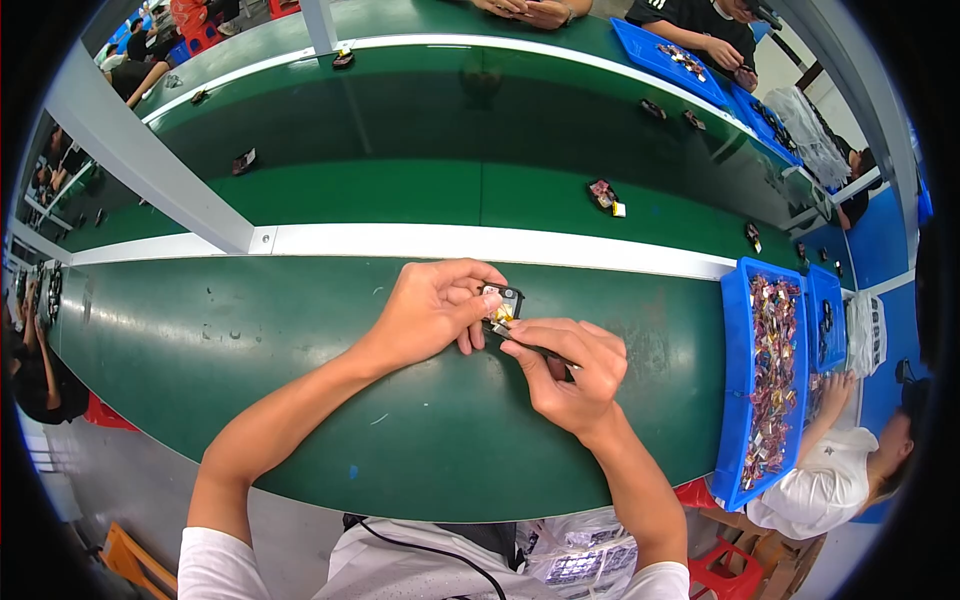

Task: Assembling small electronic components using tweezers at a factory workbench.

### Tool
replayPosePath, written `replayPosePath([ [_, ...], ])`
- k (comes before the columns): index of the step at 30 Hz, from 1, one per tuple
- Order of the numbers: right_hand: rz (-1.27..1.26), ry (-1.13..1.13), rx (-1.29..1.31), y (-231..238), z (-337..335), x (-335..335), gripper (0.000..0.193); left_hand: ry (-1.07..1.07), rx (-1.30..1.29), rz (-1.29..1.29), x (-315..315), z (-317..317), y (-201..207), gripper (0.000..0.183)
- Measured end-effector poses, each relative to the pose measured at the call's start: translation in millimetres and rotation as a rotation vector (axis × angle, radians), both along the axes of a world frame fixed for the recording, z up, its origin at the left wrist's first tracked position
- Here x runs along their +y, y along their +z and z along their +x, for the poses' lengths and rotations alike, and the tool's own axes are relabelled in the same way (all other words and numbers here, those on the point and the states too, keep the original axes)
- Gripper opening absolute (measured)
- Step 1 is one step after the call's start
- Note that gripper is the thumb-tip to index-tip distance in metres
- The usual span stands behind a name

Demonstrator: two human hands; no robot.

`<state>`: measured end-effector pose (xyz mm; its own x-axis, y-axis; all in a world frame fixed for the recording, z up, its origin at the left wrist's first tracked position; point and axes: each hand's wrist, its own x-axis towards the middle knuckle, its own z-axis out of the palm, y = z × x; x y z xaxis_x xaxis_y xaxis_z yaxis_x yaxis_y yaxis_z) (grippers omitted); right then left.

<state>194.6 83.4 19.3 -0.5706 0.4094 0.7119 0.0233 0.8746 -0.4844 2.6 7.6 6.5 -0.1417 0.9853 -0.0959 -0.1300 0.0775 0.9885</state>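
Over the green tabletop (300, 320), my left hand (432, 308) is closed round a small black plastic housing (515, 297) with its thumb on the inside. White and yellow parts show within the housing, though fingers cover some of them. My right hand (575, 370) pinches a slim dark tool (532, 346) that looks like tweezers. The tool's tip is at the lower edge of the housing, beside a small silvery piece; whether it grips that piece is too small to tell.
At the right end stands a blue bin (735, 400) full of small reddish electronic parts (770, 370). Past a white rail (480, 242) runs a green conveyor belt (400, 195) carrying scattered black housings (604, 195). A grey post (150, 150) rises at left. Other people work around.
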Motion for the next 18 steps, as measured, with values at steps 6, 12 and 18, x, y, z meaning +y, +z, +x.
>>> replayPosePath([
  [6,-0.018,0.002,0.007,-2,-1,-1,0.016,0.02,0.003,0.009,0,3,0,0.022],
  [12,-0.053,0.057,0.038,-5,-2,3,0.015,0.014,0.074,0.011,-2,4,1,0.022],
  [18,-0.104,-0.009,0.017,-3,-3,-3,0.014,0.093,0.081,0.002,-3,13,2,0.021],
])
